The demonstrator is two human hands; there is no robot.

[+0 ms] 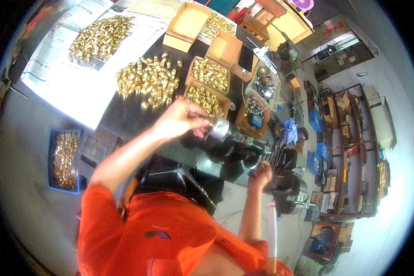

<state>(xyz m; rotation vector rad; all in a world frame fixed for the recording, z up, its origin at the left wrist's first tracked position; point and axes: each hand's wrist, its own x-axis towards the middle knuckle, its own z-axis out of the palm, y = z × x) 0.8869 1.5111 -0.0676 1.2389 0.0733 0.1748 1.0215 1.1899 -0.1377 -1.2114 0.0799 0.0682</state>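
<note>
As the left hand (181,120) bends its fingers at the silver chuck (220,129), grasp untellable, loading or unloading seems underway | right hand (261,175) clenched, contents hidden | next: steady alignment

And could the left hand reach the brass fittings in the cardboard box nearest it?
Probably yes: the left hand is beside that open cardboard box, and no lid covers the brass fittings.

Fittings (150,80) on table (124,120), boxes (224,49) right, newspaper (46,66) left.

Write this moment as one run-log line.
left hand: at end of silver cylinder; right hand: curled, grip unclear; brass fittings: heaped on black tabletop
</note>
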